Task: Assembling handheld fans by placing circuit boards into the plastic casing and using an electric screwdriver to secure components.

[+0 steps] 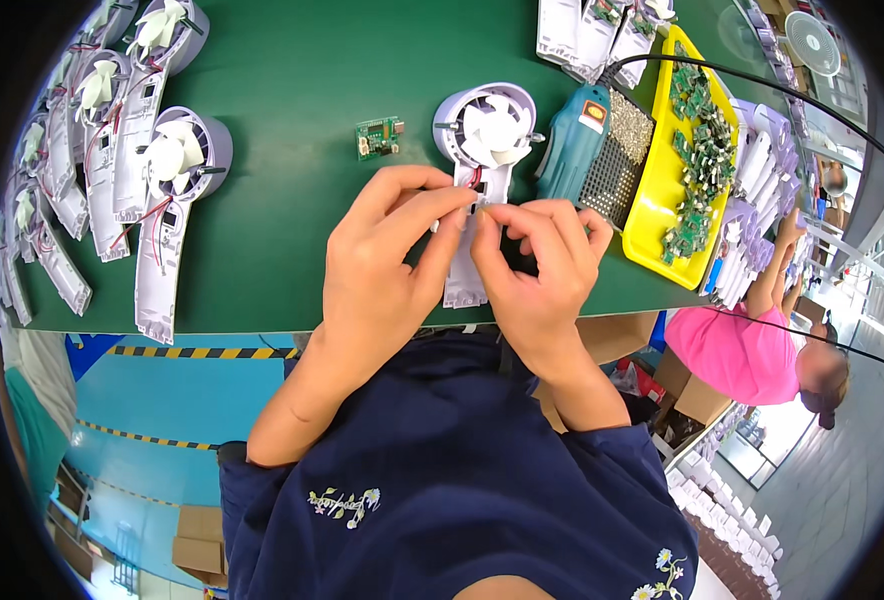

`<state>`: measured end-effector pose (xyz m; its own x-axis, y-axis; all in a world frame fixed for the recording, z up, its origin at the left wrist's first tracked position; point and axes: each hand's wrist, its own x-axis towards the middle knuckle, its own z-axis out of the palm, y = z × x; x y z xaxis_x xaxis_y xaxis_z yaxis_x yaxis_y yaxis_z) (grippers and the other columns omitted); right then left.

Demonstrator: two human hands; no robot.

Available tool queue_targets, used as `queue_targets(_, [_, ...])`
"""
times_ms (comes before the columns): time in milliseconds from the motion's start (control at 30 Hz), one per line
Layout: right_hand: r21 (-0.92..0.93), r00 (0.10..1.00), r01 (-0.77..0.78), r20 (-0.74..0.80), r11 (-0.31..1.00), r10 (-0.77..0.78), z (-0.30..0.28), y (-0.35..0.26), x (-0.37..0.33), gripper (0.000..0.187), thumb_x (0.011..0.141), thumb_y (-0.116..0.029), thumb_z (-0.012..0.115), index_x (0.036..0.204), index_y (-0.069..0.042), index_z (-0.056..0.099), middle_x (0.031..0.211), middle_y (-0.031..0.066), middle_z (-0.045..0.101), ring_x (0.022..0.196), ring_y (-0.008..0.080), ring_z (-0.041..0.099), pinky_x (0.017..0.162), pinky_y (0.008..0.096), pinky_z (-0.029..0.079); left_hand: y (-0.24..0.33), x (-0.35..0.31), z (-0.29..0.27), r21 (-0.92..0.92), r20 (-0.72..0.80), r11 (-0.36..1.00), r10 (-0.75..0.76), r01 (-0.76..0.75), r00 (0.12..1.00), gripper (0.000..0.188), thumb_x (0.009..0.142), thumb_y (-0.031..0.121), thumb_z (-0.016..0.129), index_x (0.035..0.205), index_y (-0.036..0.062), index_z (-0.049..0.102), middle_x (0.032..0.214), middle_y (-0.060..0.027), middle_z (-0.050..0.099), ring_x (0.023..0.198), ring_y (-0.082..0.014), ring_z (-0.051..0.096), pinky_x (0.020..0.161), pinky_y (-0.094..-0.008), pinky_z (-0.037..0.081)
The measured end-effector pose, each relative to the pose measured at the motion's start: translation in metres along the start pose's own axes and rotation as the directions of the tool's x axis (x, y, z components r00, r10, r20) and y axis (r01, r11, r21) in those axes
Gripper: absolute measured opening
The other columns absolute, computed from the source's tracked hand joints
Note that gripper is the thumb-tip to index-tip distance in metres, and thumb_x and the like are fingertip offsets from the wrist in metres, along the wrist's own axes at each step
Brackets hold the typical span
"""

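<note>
A lavender handheld fan housing half (465,280) lies on the green table in front of me, its round head holding a white fan blade (495,130). Short red wires (476,178) run from the head down into the handle. Over the handle, my left hand (387,240) is closed in a pinch, thumb and forefinger together at the wires' lower end. My right hand (542,265) pinches just beside it, the fingertips of both hands almost meeting. What sits between the fingertips is too small to make out. A green circuit board (380,138) lies left of the fan head.
Several similar fan halves (167,250) stand in rows at the left. Right of my work lie a teal tool with a perforated metal guard (617,150) and a yellow tray (647,215) of circuit boards. A black cable (762,80) arches over. A person in pink (732,355) works at the right.
</note>
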<state>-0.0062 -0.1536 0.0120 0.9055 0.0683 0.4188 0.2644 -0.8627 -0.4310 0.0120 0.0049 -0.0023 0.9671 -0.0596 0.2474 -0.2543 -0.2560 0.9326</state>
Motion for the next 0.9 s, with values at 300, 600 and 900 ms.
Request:
queue_targets(300, [-0.072, 0.997, 0.070, 0.049, 0.995, -0.067, -0.004, -0.003, 0.001, 0.018, 0.076, -0.010, 0.083, 0.090, -0.013, 0.072, 0.081, -0.0042, 0.062, 0.072, 0.0142, 0.058, 0.082, 0.0367, 0.034, -0.001, -0.002, 0.000, -0.026, -0.003, 1.000, -0.001, 0.001, 1.000, 0.019, 0.086, -0.006, 0.073, 0.104, -0.0003, 0.074, 0.105, -0.0106, 0.067, 0.080, -0.0210, 0.070, 0.068, -0.0317, 0.056])
queue_targets(600, [0.009, 0.958, 0.234, 0.165, 0.972, -0.233, -0.023, 0.010, 0.019, 0.022, 0.077, -0.008, 0.082, 0.098, -0.012, 0.073, 0.086, -0.0025, 0.064, 0.076, 0.0151, 0.063, 0.085, 0.0361, 0.039, -0.002, -0.002, 0.000, -0.009, -0.010, 1.000, 0.022, -0.022, 1.000, 0.018, 0.086, -0.005, 0.073, 0.103, 0.0006, 0.074, 0.104, -0.0100, 0.067, 0.080, -0.0210, 0.070, 0.067, -0.0317, 0.056])
queue_targets(900, [-0.010, 0.919, 0.273, 0.299, 0.962, -0.257, -0.021, 0.007, 0.033, 0.021, 0.078, -0.015, 0.084, 0.092, -0.010, 0.070, 0.084, -0.0009, 0.059, 0.073, 0.0188, 0.060, 0.083, 0.0372, 0.040, -0.003, 0.000, 0.001, -0.013, -0.019, 1.000, 0.024, -0.024, 1.000, 0.017, 0.086, -0.005, 0.073, 0.102, 0.0005, 0.074, 0.104, -0.0103, 0.067, 0.082, -0.0221, 0.072, 0.068, -0.0314, 0.056])
